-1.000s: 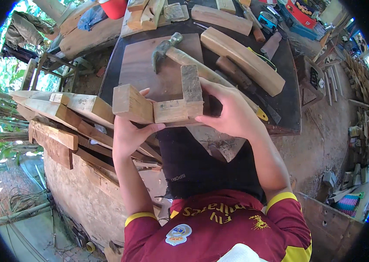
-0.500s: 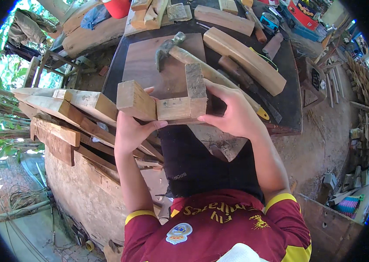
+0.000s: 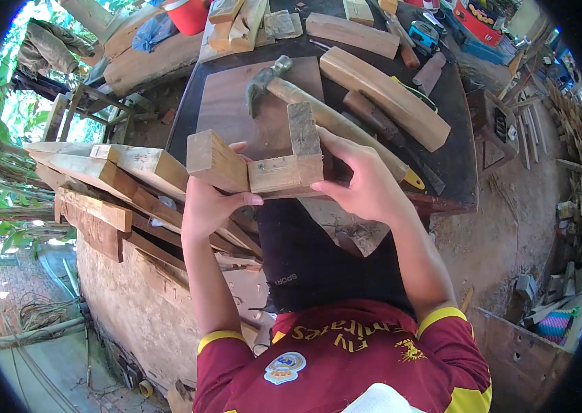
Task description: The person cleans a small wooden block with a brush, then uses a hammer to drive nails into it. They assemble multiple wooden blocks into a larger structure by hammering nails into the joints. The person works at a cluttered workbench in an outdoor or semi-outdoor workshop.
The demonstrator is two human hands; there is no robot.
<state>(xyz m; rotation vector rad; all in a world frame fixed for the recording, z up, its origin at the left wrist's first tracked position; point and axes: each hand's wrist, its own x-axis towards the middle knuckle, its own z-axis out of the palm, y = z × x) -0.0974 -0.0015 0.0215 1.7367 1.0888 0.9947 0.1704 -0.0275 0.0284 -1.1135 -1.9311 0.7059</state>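
A U-shaped wooden piece (image 3: 274, 173), with two uprights joined by a cross block, is held up between my hands over the near edge of the dark table. Round its left upright closes my left hand (image 3: 215, 203), thumb along the lower front and fingers mostly behind. On the other side my right hand (image 3: 363, 175) grips the right upright, its thumb pressed to the lower corner. Just beyond lie a claw hammer (image 3: 332, 120) with a wooden handle, a flat brown board (image 3: 236, 103) under its head, and a chisel (image 3: 380, 120) with a brown handle.
A long wooden beam (image 3: 384, 96) lies right of the hammer. Farther back are another beam (image 3: 353, 34), a blue tape measure (image 3: 425, 36) and stacked wood blocks (image 3: 239, 27). Long timbers (image 3: 109, 168) jut in at the left. The dark table (image 3: 459, 172) ends close before me.
The view has shifted slightly. Both hands keep the same hold on the U-shaped wooden piece, which stays nearly where it was.
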